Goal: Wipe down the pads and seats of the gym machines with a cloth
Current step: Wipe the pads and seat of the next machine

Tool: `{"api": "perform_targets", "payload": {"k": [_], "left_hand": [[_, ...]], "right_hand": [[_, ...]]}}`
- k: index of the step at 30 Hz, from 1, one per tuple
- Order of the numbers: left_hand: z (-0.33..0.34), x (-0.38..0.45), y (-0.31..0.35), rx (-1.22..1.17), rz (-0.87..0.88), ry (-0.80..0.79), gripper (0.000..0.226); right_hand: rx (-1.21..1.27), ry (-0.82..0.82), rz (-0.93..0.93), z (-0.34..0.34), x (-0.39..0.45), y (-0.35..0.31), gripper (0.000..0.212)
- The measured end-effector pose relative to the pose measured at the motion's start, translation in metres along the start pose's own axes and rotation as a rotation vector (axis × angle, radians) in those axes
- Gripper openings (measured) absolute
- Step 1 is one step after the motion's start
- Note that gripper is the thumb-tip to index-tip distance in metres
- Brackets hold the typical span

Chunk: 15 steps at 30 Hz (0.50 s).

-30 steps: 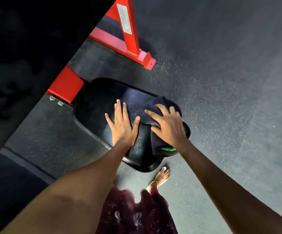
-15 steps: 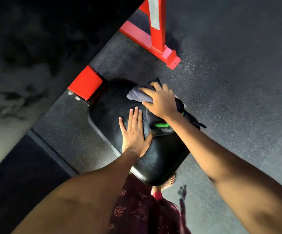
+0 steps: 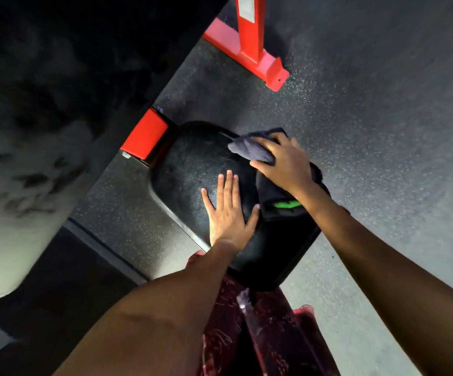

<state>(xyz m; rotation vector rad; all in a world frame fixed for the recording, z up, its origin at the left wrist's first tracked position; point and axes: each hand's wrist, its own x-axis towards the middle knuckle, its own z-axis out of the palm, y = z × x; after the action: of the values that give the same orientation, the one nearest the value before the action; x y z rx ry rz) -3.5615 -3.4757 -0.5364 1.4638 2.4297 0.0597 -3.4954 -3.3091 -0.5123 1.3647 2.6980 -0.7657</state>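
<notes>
We press the dark cloth under our right hand, fingers curled over its bunched folds and gripping it against the far right edge of the black seat pad. The pad lies between our arms, its long axis running from the far left, where it meets the red frame bracket, down to the near right, where it ends over the speckled floor. Most of the bare pad surface lies to the left and near side of the cloth, so we judge that the next stroke turns on drawing the cloth back toward us and leftward along that axis. The right hand is clearly the one nearer to the cloth; the right forearm reaches in from the near right, crossing a darker part of the seat with a small green mark.

Our left hand lies flat and spread on the middle of the pad, fingers pointing away, thumb out to the right, holding nothing; it seems to steady us. It sits in the likely path of a leftward wipe. A red upright stands on the floor well beyond the pad.
</notes>
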Motion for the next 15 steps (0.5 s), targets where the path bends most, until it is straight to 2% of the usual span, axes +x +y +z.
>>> {"api": "perform_targets", "payload": {"k": [3, 7, 10, 15], "left_hand": [[0.001, 0.001, 0.001, 0.015, 0.022, -0.006, 0.079], [0.004, 0.001, 0.003, 0.016, 0.02, -0.001, 0.068], [0.006, 0.0, 0.003, 0.012, 0.028, 0.033, 0.067], [0.003, -0.001, 0.002, -0.069, 0.024, 0.068, 0.076]], "right_hand": [[0.009, -0.11, -0.032, 0.011, 0.052, -0.036, 0.057], [0.01, -0.286, -0.051, 0.017, 0.1, -0.069, 0.063], [0.094, -0.341, -0.039, 0.014, 0.105, -0.06, 0.066], [0.31, -0.312, 0.062, -0.01, 0.055, -0.007, 0.059]]}}
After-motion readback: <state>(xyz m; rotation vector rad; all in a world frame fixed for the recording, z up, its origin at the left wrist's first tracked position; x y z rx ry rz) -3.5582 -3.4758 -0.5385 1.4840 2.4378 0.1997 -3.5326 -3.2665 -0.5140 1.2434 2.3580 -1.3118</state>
